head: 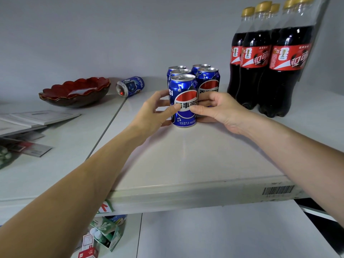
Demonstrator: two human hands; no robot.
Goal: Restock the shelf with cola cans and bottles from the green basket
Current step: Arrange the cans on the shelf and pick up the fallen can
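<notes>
Right now both hands clasp one upright blue cola can point(183, 101) at the front of a cluster on the white shelf point(186, 164): the left hand point(156, 110) curls round its left side, the right hand point(217, 108) round its right, thumbs meeting on the label. Four more cans point(207, 79) stand just behind it. Dark cola bottles point(266, 58) stand to the right. Farther left, a can point(130, 86) lies on its side near a red bowl point(74, 92).
</notes>
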